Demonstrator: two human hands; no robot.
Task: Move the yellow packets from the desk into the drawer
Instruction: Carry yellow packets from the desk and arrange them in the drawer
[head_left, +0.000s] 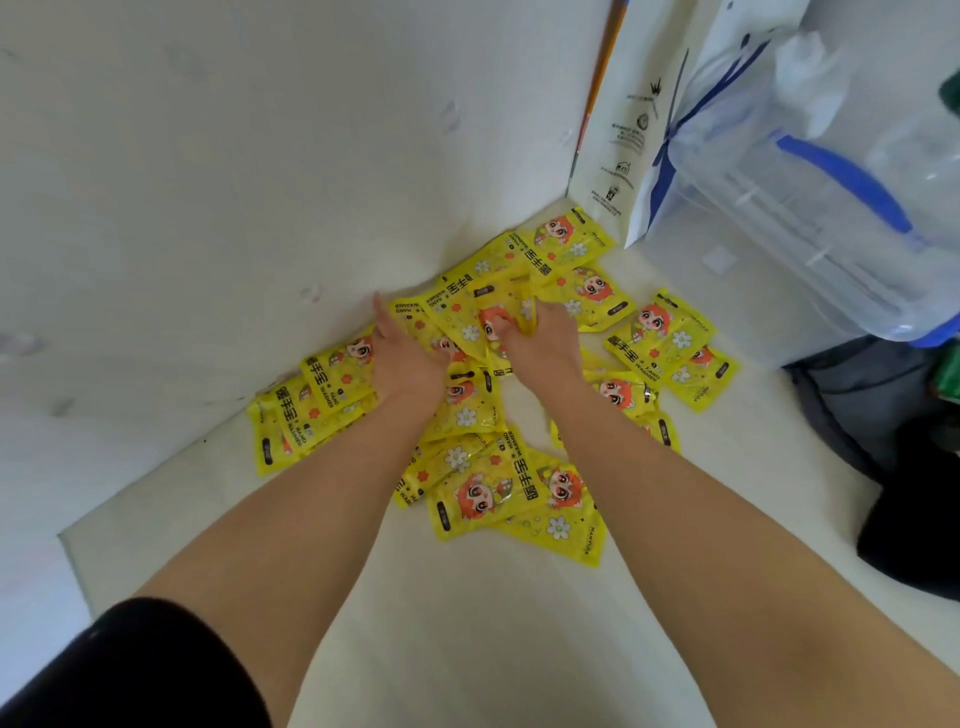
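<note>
Several yellow packets (483, 462) with a red-haired cartoon figure lie scattered in a loose pile on the white desk (467, 623), pushed against the wall corner. My left hand (402, 356) rests flat on the pile near the wall, thumb stretched up, fingers spread over packets. My right hand (540, 340) sits beside it, its fingers curled around a packet (501, 312) in the middle of the pile. Two more packets (670, 345) lie apart to the right. No drawer is in view.
A white wall (234, 182) runs along the left and back. A white paper bag (623, 130) stands in the far corner. A clear plastic bag with blue handles (831, 182) sits at the right. Dark cloth items (893, 441) lie at the desk's right edge.
</note>
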